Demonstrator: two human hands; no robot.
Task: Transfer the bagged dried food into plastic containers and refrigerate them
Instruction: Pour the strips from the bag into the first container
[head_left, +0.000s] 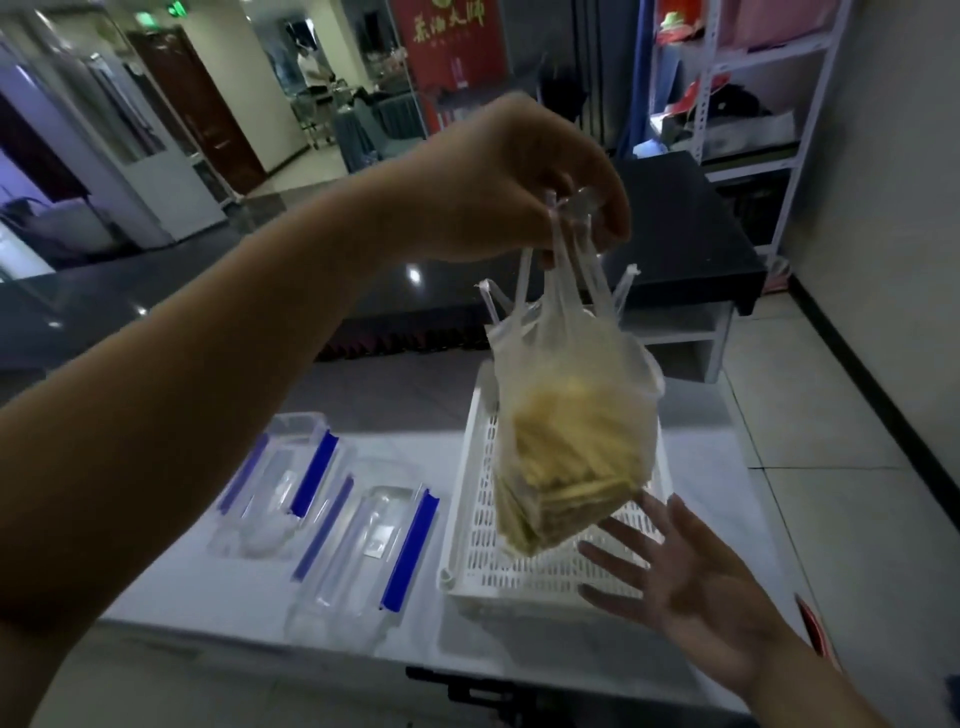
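Note:
My left hand (524, 182) grips the handles of a thin clear plastic bag (566, 431) and holds it in the air. The bag is full of pale yellow dried strips and hangs over the white slotted basket (478, 566). My right hand (691, 587) is spread open, palm up, just below and to the right of the bag's bottom; I cannot tell whether its fingertips touch it. On the white table (208, 587) lie two clear plastic containers with blue clips, one at the far left (285, 483) and one nearer the basket (363, 556).
A dark glossy counter (208, 306) runs behind the table. A black box (691, 239) stands on a low white stand at the back right. A metal shelf rack (753, 104) holds clutter beyond it. Tiled floor lies to the right of the table.

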